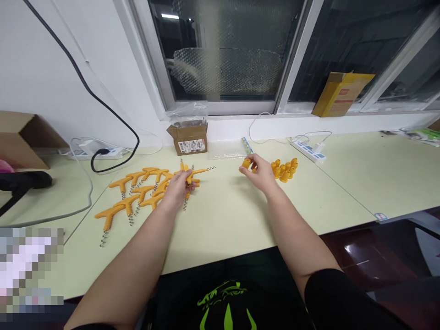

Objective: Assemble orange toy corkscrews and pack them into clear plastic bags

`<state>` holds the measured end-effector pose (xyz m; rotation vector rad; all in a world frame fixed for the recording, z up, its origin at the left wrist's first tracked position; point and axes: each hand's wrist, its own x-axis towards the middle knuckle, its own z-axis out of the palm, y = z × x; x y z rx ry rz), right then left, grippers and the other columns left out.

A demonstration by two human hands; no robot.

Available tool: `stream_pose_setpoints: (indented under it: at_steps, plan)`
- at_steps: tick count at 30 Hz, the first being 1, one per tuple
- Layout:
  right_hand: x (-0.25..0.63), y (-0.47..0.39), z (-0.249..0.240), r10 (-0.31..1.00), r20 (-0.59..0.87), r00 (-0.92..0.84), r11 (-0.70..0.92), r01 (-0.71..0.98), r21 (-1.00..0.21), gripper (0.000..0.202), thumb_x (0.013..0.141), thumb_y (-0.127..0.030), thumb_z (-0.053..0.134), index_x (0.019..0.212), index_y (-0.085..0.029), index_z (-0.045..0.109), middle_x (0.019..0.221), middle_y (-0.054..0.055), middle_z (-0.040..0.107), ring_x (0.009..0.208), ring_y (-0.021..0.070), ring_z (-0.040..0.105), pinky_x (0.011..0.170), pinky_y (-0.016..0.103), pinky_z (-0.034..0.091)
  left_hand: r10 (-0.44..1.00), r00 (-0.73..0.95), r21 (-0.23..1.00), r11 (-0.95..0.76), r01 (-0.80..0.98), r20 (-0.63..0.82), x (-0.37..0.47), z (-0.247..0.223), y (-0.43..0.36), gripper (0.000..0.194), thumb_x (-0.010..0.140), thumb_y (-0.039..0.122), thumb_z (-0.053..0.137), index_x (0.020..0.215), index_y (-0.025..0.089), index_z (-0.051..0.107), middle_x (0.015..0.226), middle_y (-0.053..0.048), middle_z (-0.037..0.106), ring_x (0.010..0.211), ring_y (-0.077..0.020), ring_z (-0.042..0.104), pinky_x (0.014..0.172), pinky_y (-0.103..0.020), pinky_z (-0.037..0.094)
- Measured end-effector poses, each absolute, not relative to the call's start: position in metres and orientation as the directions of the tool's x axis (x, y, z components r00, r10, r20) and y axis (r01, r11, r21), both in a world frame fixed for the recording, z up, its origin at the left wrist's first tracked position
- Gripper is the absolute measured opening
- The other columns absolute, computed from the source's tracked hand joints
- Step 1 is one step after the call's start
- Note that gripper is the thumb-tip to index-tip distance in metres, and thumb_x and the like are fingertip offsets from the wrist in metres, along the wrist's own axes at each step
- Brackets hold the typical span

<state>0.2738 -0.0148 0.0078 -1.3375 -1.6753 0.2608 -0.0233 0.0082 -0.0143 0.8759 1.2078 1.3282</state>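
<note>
Though apart, left hand (178,185) with corkscrew (200,171), right hand (261,172) with cap (246,163).

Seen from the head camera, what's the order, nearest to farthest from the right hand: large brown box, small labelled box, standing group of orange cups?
1. Standing group of orange cups: just to the right of the right hand.
2. Small labelled box: off to its left, further back.
3. Large brown box: at the far left.
</note>
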Motion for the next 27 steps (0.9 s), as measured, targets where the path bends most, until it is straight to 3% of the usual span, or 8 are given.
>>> stream_pose_setpoints:
  at_steps: [5,9,11,16,20,27]
  plan:
    - [0.331,-0.05,0.012,0.905,0.381,0.189,0.167,0.666,-0.727,0.034,0.081,-0.04,0.07,0.109,-0.022,0.07,0.087,0.004,0.07,0.075,0.0186,0.064,0.074,0.036,0.051,0.992,-0.112,0.989,0.035,-0.146,-0.051,-0.021,-0.013,0.003,0.034,0.077,0.045,0.075,0.079,0.019,0.052,0.069,0.003,0.055,0.061,-0.0131,0.065,0.054,-0.021,0.05]
    - [0.379,-0.066,-0.012,0.927,0.241,0.289,-0.09,0.794,-0.602,0.027,0.076,-0.034,0.071,0.097,-0.018,0.072,0.099,0.01,0.07,0.072,0.0188,0.064,0.076,0.039,0.052,0.997,-0.074,0.998,0.004,-0.056,-0.009,-0.016,-0.008,-0.005,0.038,0.078,0.047,0.075,0.074,0.019,0.049,0.068,0.004,0.051,0.063,-0.0125,0.065,0.057,-0.022,0.052]
    - [0.393,-0.064,-0.026,0.94,0.178,0.29,-0.147,0.818,-0.556,0.028,0.075,-0.032,0.07,0.1,-0.017,0.072,0.104,0.012,0.068,0.073,0.0196,0.064,0.075,0.039,0.053,0.998,-0.066,0.999,-0.003,-0.036,0.0,-0.014,-0.006,-0.007,0.038,0.079,0.047,0.074,0.074,0.019,0.05,0.069,0.004,0.051,0.064,-0.0126,0.065,0.059,-0.022,0.053]
    - [0.389,-0.05,-0.039,0.899,0.417,0.134,0.02,0.938,-0.346,0.048,0.077,-0.033,0.07,0.123,-0.017,0.069,0.121,0.017,0.064,0.108,0.0327,0.06,0.097,0.05,0.048,0.998,-0.06,1.0,-0.024,-0.013,0.023,-0.014,-0.007,-0.008,0.037,0.081,0.049,0.072,0.075,0.019,0.051,0.068,0.003,0.053,0.064,-0.0133,0.065,0.061,-0.024,0.052]
    - [0.374,-0.046,-0.033,0.894,0.437,-0.098,0.217,0.948,-0.232,0.038,0.087,-0.036,0.063,0.121,-0.022,0.072,0.123,0.012,0.069,0.119,0.0353,0.051,0.105,0.054,0.04,0.998,-0.053,0.999,-0.035,0.005,0.036,-0.014,-0.008,-0.008,0.039,0.08,0.049,0.072,0.072,0.019,0.05,0.067,0.004,0.052,0.061,-0.0116,0.062,0.063,-0.023,0.052]
    - [0.378,-0.05,-0.035,0.91,0.414,-0.007,0.106,0.97,-0.218,0.026,0.087,-0.029,0.058,0.108,-0.022,0.073,0.109,0.011,0.074,0.115,0.0364,0.052,0.099,0.057,0.04,0.998,-0.034,0.998,-0.054,0.012,0.054,-0.014,-0.008,-0.008,0.04,0.078,0.051,0.074,0.072,0.02,0.05,0.067,0.003,0.053,0.061,-0.0117,0.06,0.062,-0.024,0.05]
